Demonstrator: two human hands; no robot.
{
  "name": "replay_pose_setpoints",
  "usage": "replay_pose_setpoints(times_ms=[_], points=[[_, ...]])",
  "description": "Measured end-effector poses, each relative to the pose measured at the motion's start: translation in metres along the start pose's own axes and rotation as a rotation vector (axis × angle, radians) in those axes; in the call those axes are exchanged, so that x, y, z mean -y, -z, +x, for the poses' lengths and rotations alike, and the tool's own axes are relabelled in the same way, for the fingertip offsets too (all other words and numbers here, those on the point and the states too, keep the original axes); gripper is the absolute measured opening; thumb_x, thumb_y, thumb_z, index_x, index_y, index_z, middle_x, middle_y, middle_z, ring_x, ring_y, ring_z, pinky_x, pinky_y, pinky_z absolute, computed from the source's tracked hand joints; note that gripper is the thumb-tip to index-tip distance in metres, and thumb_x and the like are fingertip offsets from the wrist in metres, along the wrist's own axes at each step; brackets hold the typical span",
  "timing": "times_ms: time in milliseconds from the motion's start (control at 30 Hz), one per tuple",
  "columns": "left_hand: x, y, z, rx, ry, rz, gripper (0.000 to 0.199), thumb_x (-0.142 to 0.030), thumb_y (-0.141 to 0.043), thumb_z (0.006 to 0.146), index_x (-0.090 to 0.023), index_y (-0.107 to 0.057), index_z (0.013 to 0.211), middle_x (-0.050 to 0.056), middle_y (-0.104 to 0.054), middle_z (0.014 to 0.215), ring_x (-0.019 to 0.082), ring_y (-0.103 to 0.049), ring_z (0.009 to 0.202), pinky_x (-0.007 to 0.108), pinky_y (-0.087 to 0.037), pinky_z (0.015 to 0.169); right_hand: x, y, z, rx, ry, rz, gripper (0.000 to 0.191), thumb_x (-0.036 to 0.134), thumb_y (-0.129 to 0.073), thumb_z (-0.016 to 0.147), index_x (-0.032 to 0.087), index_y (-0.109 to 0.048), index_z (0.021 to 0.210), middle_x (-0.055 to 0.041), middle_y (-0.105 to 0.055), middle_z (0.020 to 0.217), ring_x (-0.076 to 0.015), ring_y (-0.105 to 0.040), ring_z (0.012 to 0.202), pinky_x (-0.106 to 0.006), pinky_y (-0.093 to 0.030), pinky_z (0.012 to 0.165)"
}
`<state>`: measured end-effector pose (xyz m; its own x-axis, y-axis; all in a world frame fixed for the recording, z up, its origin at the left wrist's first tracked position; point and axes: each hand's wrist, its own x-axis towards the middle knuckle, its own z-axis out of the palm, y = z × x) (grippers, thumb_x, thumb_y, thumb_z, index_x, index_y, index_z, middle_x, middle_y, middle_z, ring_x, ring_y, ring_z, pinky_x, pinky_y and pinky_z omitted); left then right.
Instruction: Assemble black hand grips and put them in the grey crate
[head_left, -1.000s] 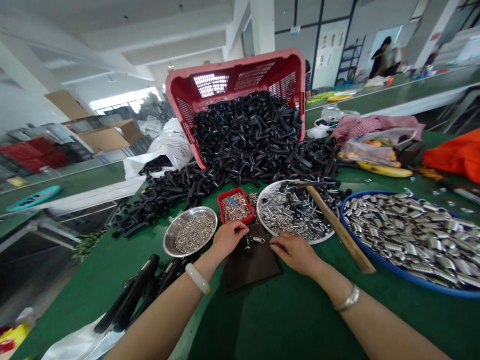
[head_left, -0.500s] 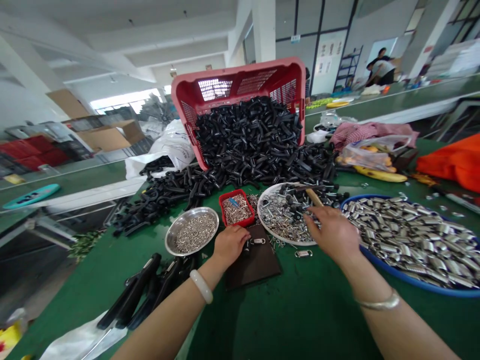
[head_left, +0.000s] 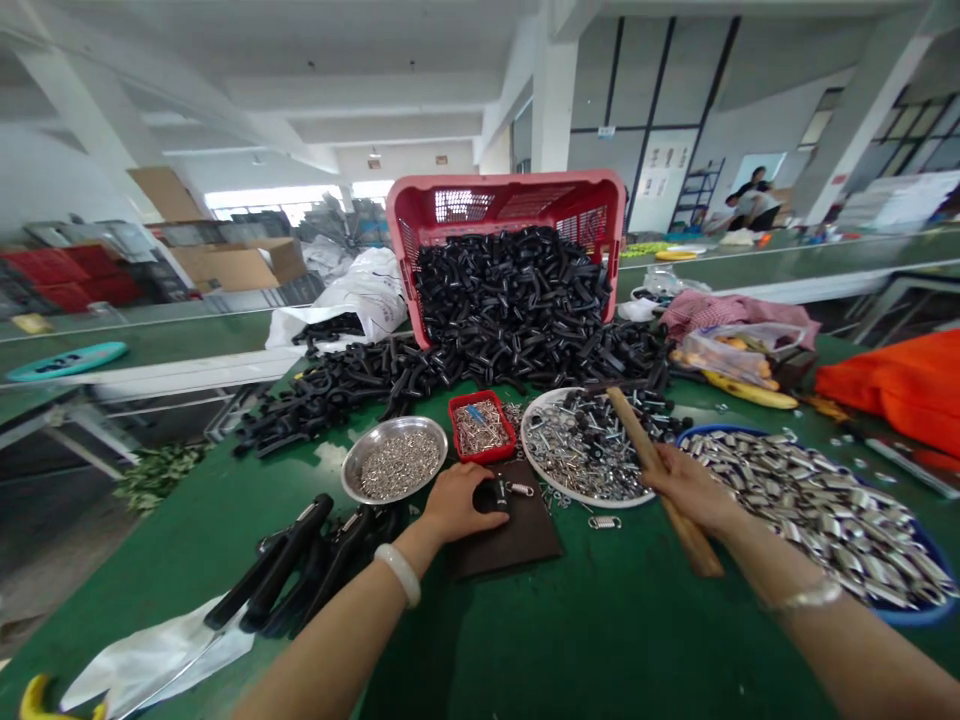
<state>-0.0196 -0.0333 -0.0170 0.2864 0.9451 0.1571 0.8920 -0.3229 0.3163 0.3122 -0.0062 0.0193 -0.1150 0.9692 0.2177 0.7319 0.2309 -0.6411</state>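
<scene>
My left hand (head_left: 459,503) rests on a dark brown plate (head_left: 517,545), its thumb and fingers curled around a small black plastic part (head_left: 501,492). A coil spring (head_left: 519,489) lies against or just beside that part. My right hand (head_left: 690,487) is closed around the wooden handle of a hammer (head_left: 636,430), which slants over the right side of a white tray (head_left: 592,497) of screws and other small hardware. The hammer's head is hard to make out against the dark parts. A second spring (head_left: 604,522) sits on the green table near the plate.
A tipped red crate (head_left: 506,182) spills black parts across the back. Small metal pieces fill a steel bowl (head_left: 348,480) and a red box (head_left: 511,442). At right stands a blue tray (head_left: 911,615) of springs; at left lie black-handled tools (head_left: 289,560).
My right hand has drawn the hammer up and toward me, so more of its handle shows. My left thumb and fingers have spread wider around the black part. The view has shifted slightly.
</scene>
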Motion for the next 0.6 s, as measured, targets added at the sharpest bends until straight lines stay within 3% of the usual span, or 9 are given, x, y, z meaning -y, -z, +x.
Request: replay_pose_setpoints(times_ms=[67,167,267,400,533,600], points=[[-0.001,-0.004,0.000,-0.023,0.032,-0.024,0.060,-0.060,-0.062,0.057,-0.021,-0.057,0.102,0.005,-0.058,0.103,0.022,-0.051,0.096,0.033,-0.038,0.085,0.016,-0.005,-0.026,0.123,0.015,0.101,0.045,0.036,-0.043,0.078,0.013,-0.047,0.116,-0.0048,-0.066,0.071,-0.0169,-0.061,0.053,-0.027,-0.048,0.047],[0.000,-0.005,0.001,-0.032,0.050,-0.049,0.060,-0.060,-0.063,0.054,-0.022,-0.058,0.101,0.005,-0.058,0.102,0.023,-0.050,0.096,0.033,-0.039,0.085,0.035,-0.018,-0.061,0.169,0.135,-0.052,0.055,0.036,-0.038,0.083,0.019,-0.028,0.134,-0.0077,-0.068,0.084,-0.0205,-0.065,0.066,-0.032,-0.052,0.058],[0.002,-0.005,0.002,-0.050,0.065,-0.053,0.063,-0.062,-0.064,0.051,-0.021,-0.059,0.099,0.005,-0.057,0.103,0.023,-0.050,0.097,0.033,-0.039,0.085,0.047,-0.032,-0.074,0.226,0.290,-0.245,0.055,0.028,-0.041,0.082,0.027,-0.027,0.135,-0.0064,-0.068,0.094,-0.0223,-0.065,0.078,-0.035,-0.052,0.069],[0.004,-0.007,0.002,-0.072,0.081,-0.058,0.065,-0.065,-0.063,0.049,-0.021,-0.060,0.097,0.005,-0.057,0.102,0.023,-0.050,0.095,0.033,-0.039,0.084,0.059,-0.038,-0.067,0.350,0.316,-0.269,0.051,0.025,-0.037,0.084,0.027,-0.029,0.135,-0.0062,-0.066,0.102,-0.0227,-0.063,0.087,-0.037,-0.052,0.073],[0.006,-0.010,0.002,-0.077,0.077,-0.065,0.069,-0.069,-0.061,0.048,-0.021,-0.059,0.097,0.005,-0.058,0.098,0.023,-0.050,0.092,0.033,-0.040,0.081,0.065,-0.032,-0.067,0.262,0.343,-0.115,0.050,0.026,-0.031,0.088,0.026,-0.020,0.138,-0.0052,-0.047,0.128,-0.0208,-0.047,0.114,-0.039,-0.043,0.091],[0.008,-0.011,0.002,-0.084,0.070,-0.060,0.069,-0.070,-0.059,0.048,-0.021,-0.059,0.096,0.005,-0.058,0.098,0.023,-0.050,0.091,0.033,-0.040,0.080,0.062,-0.032,-0.070,0.231,0.321,-0.133,0.050,0.027,-0.030,0.088,0.025,-0.022,0.137,-0.0072,-0.047,0.128,-0.0227,-0.047,0.114,-0.041,-0.043,0.090]])
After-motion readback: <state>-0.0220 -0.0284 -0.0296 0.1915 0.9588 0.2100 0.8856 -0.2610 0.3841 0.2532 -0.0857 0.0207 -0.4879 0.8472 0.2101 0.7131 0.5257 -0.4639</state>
